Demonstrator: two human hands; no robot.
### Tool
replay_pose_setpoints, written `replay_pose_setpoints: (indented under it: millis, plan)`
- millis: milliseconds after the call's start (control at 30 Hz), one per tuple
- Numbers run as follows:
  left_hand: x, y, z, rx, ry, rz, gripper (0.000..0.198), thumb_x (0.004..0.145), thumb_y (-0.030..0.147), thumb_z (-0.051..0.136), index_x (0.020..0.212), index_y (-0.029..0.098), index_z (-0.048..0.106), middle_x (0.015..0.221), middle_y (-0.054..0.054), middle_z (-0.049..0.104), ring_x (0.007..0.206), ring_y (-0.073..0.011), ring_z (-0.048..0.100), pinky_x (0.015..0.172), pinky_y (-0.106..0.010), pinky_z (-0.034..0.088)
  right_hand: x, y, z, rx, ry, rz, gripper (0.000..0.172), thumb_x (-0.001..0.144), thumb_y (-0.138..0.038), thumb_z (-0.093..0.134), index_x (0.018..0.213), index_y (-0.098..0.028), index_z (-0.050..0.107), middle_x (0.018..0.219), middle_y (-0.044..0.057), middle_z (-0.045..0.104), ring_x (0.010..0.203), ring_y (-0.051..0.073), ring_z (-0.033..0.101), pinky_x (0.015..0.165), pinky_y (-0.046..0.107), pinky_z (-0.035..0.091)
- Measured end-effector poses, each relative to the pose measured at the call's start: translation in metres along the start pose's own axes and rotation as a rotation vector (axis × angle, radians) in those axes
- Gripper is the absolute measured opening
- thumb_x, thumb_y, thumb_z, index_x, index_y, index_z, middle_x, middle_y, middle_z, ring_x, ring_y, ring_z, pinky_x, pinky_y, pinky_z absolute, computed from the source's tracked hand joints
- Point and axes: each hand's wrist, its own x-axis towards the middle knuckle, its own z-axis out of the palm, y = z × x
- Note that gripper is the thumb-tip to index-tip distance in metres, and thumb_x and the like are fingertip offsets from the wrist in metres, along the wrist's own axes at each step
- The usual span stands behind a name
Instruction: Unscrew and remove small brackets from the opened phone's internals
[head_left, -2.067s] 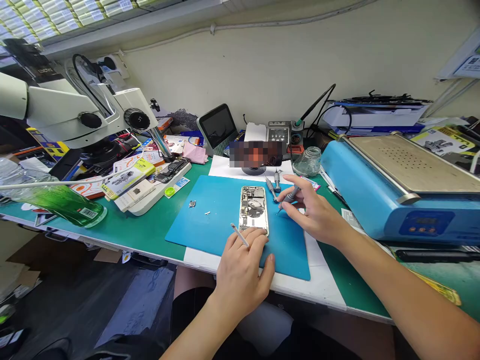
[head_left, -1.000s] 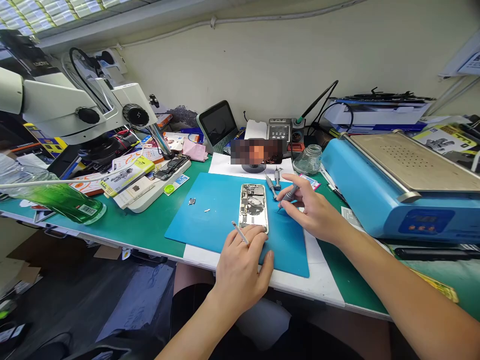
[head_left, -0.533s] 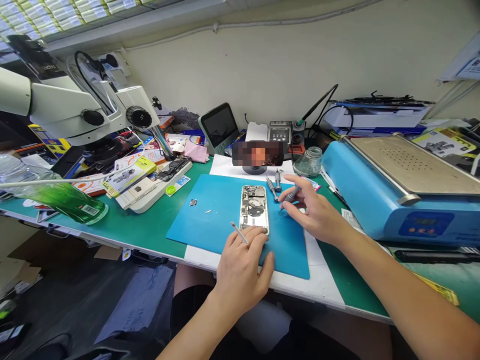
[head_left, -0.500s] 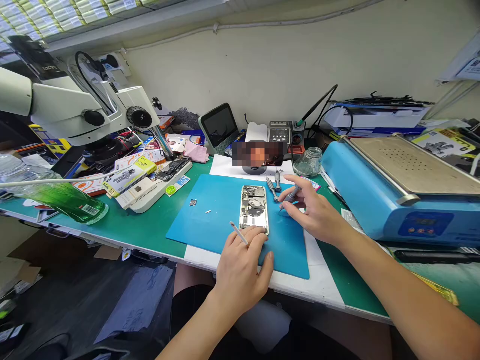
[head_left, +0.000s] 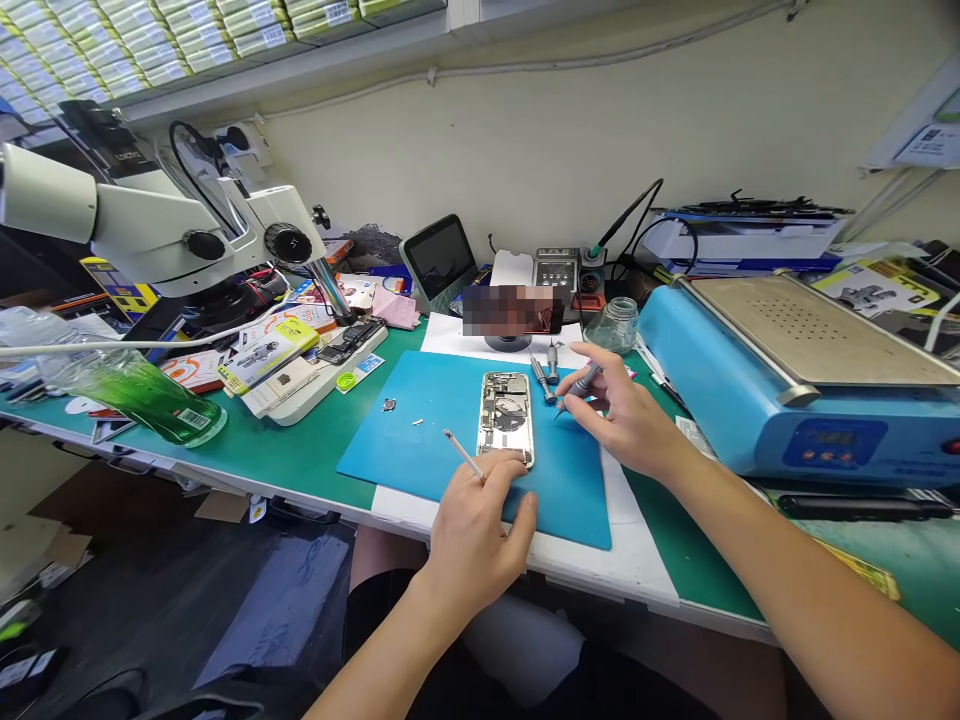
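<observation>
An opened phone (head_left: 505, 415) with its inner parts showing lies upright on a blue mat (head_left: 435, 385). My left hand (head_left: 484, 520) rests at the phone's lower end, with a cigarette (head_left: 463, 455) pinched between its fingers. To the right of the phone, my right hand (head_left: 619, 410) grips a grey screwdriver (head_left: 583, 381), its tip pointing down close to the mat. Two more screwdrivers (head_left: 541, 378) lie just left of it. Small loose parts (head_left: 389, 405) sit on the mat's left side.
A microscope (head_left: 165, 235) and a green bottle (head_left: 161, 400) stand left. Behind the mat are a screen on a stand (head_left: 439, 262), a partly blurred device (head_left: 517, 312) and a glass jar (head_left: 616, 325). A blue heating machine (head_left: 757, 400) fills the right.
The view has shifted slightly. The cigarette in my left hand leans further left. My right hand stays beside the phone, still holding the screwdriver.
</observation>
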Motion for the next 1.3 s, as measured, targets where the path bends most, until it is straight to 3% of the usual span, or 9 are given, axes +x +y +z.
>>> replay_pose_setpoints:
  millis: [300,833,1033,1167,1300]
  plan:
    - [0.002,0.000,0.005,0.063,-0.012,0.056,0.028,0.099,0.019,0.057,0.126,0.023,0.055,0.132,-0.009,0.069,0.131,-0.0301,0.059,0.112,-0.053,0.049,0.001,0.003,0.001,0.011,0.005,-0.005,0.054,0.098,-0.030,0.054,0.148,-0.022,0.036,0.100,0.007,0.071,0.085,0.023,0.074,0.068,0.036,0.059]
    - [0.002,0.001,0.005,-0.030,-0.002,-0.002,0.025,0.099,0.017,0.056,0.123,0.024,0.057,0.130,-0.009,0.068,0.130,-0.0275,0.059,0.115,-0.048,0.046,0.001,0.004,0.002,0.131,0.028,0.032,0.055,0.096,-0.029,0.060,0.147,-0.026,0.039,0.100,0.006,0.071,0.084,0.023,0.075,0.065,0.036,0.058]
    - [0.008,0.005,-0.009,-0.130,0.027,-0.113,0.022,0.098,0.019,0.057,0.119,0.024,0.061,0.118,-0.005,0.073,0.113,-0.0245,0.066,0.097,-0.038,0.054,0.003,0.003,0.005,0.315,0.095,0.062,0.055,0.094,-0.032,0.062,0.143,-0.028,0.037,0.098,0.003,0.072,0.082,0.021,0.077,0.073,0.038,0.065]
    - [0.029,0.004,-0.015,-0.168,0.066,-0.219,0.016,0.098,0.022,0.059,0.112,0.024,0.067,0.109,-0.004,0.075,0.103,-0.0244,0.066,0.085,-0.036,0.053,0.005,-0.004,0.009,0.506,0.187,0.140,0.058,0.091,-0.034,0.068,0.139,-0.031,0.036,0.098,0.002,0.073,0.082,0.022,0.078,0.074,0.040,0.067]
    - [0.051,-0.004,-0.008,-0.238,0.086,-0.285,0.012,0.095,0.019,0.061,0.103,0.023,0.070,0.100,-0.002,0.076,0.095,-0.0212,0.065,0.082,-0.033,0.052,0.005,-0.011,0.014,0.697,0.269,0.241,0.065,0.085,-0.034,0.078,0.136,-0.032,0.038,0.096,-0.001,0.074,0.078,0.021,0.078,0.078,0.041,0.068]
